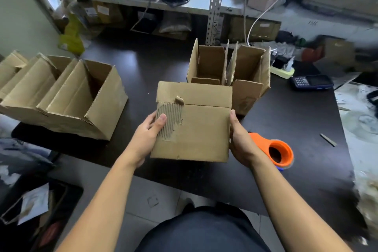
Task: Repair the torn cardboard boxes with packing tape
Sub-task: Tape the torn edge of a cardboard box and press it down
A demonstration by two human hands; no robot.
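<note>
With left hand (147, 135) and right hand (239, 139) fingers wrapped round the torn box (196, 127) (corrugation exposed), we should flatten the tear before reaching for the tape dispenser (274, 149).

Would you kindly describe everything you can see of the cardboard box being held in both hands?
The held box is plain brown corrugated cardboard, roughly cube-shaped, raised above the dark table. Its facing side has a torn patch near the upper left where the outer paper is peeled off, exposing the ribbed fluting. The left hand grips its left edge, thumb on the tear; the right hand grips its right edge.
</note>
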